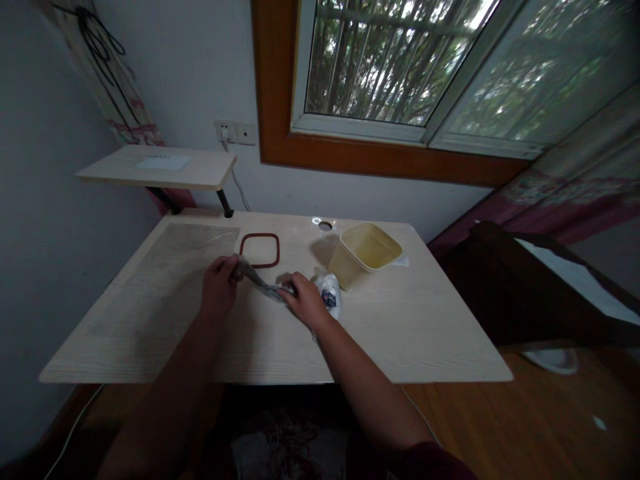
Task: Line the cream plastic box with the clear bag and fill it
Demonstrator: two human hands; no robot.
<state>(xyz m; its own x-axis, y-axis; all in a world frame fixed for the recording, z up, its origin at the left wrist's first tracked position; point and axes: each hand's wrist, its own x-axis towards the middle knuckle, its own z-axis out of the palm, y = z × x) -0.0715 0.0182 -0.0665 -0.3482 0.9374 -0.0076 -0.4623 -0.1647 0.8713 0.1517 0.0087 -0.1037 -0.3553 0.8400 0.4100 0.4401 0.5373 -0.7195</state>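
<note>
Between my two hands stretches a twisted strip of thin grey plastic (261,283), which looks like a rolled plastic bag. My left hand (220,283) pinches its upper left end. Its lower right end is gripped by my right hand (306,300), fingers closed. Just behind the strip lies a reddish-brown square ring (278,250), flat on the table. Beside my right hand is a white crumpled plastic packet (329,293) with dark print, partly hidden by that hand. A pale yellow open plastic container (353,263) stands beyond the packet.
The light wooden table (415,320) has a raised shelf (200,170) at back left and a cable hole (325,226) at the back. A clear sheet (165,280) covers the left side. Dark furniture (540,293) stands to the right. A cord hangs from the wall socket (225,130).
</note>
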